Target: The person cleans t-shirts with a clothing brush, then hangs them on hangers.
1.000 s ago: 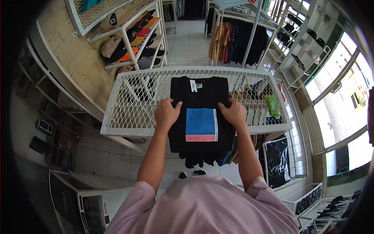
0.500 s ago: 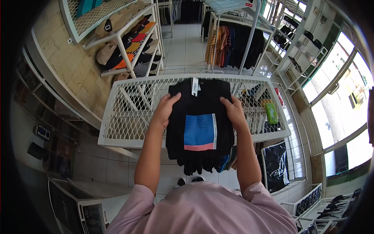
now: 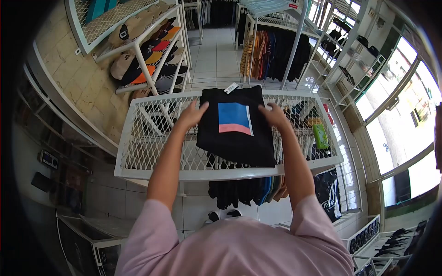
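A folded black T-shirt (image 3: 237,149) with a blue and pink printed panel (image 3: 234,117) lies flat on a white wire-mesh rack top (image 3: 152,170). Its white tag (image 3: 231,88) sticks out at the far collar edge. My left hand (image 3: 191,116) is at the shirt's left edge, thumb and fingers apart. On the opposite side my right hand (image 3: 276,116) is open, thumb over the shirt's right edge. The shirt's near right corner reaches close to the rack's front rail.
A green packet (image 3: 320,136) lies on the rack's right side. Dark clothes (image 3: 235,191) hang under its front. Caps (image 3: 154,57) fill a shelf at the left. Hanging shirts (image 3: 267,53) stand beyond, and glass doors (image 3: 391,119) are at the right.
The T-shirt has gone from held up between both hands to lying on the mesh, farther from me. Both hands have let go and spread slightly outward.
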Motion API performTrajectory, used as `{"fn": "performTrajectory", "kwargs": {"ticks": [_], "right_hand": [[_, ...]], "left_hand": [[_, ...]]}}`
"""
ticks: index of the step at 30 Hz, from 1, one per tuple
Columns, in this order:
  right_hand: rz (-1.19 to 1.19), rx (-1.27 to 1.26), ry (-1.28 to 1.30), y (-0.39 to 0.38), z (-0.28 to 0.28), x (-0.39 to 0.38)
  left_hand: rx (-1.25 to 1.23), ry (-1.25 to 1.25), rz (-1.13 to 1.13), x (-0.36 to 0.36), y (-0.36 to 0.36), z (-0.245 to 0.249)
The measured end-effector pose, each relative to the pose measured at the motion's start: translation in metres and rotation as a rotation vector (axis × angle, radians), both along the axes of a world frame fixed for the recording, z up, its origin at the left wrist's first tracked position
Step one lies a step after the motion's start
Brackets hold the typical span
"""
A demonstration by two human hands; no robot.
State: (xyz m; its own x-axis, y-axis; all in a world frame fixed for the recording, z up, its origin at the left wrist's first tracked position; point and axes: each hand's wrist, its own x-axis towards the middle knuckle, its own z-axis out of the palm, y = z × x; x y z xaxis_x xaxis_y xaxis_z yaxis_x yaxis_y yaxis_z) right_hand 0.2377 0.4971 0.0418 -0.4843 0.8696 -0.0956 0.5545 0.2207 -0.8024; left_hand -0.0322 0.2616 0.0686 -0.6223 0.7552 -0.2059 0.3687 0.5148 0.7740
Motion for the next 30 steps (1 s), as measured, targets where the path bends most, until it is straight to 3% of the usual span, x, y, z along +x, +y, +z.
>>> {"fn": "performTrajectory", "kwargs": {"ticks": [1, 2, 5, 7, 10, 14, 16, 18, 19, 21, 24, 27, 30], "right_hand": [[0.032, 0.087, -0.026, -0.007, -0.02, 0.015], [0.046, 0.062, -0.001, -0.028, -0.017, 0.032], [0.084, -0.099, 0.06, -0.094, 0.007, 0.081], [0.141, -0.046, 0.03, -0.132, 0.026, 0.101], [0.327, 0.163, 0.057, -0.155, 0.032, 0.121], [0.451, 0.253, -0.132, -0.14, 0.048, 0.123], [0.54, 0.053, 0.242, -0.119, 0.059, 0.112], [0.478, -0.089, 0.558, -0.098, 0.075, 0.094], [0.373, -0.131, 0.682, -0.091, 0.083, 0.08], [0.094, 0.001, 0.692, -0.068, 0.075, 0.045], [-0.061, 0.162, 0.232, -0.031, 0.014, 0.017], [-0.095, 0.145, 0.195, -0.071, -0.004, 0.054], [-0.023, 0.132, 0.062, -0.097, -0.002, 0.077]], "left_hand": [[0.086, 0.338, -0.02, -0.012, -0.008, -0.051], [0.049, 0.088, -0.041, 0.013, -0.035, -0.029], [0.114, -0.113, -0.093, 0.069, -0.093, 0.005], [0.381, -0.079, -0.202, 0.09, -0.117, 0.003], [0.461, 0.237, -0.335, 0.103, -0.132, 0.016], [0.5, 0.179, -0.402, 0.099, -0.119, 0.014], [0.491, 0.033, -0.412, 0.085, -0.103, 0.012], [0.639, -0.12, -0.245, 0.07, -0.079, 0.018], [0.706, -0.201, -0.158, 0.063, -0.067, 0.02], [0.783, -0.115, 0.075, 0.047, -0.033, 0.02], [0.536, -0.112, 0.256, 0.034, -0.01, -0.014], [0.492, -0.035, 0.178, 0.056, -0.049, -0.03], [0.388, 0.261, 0.218, 0.09, -0.082, -0.019]]}}
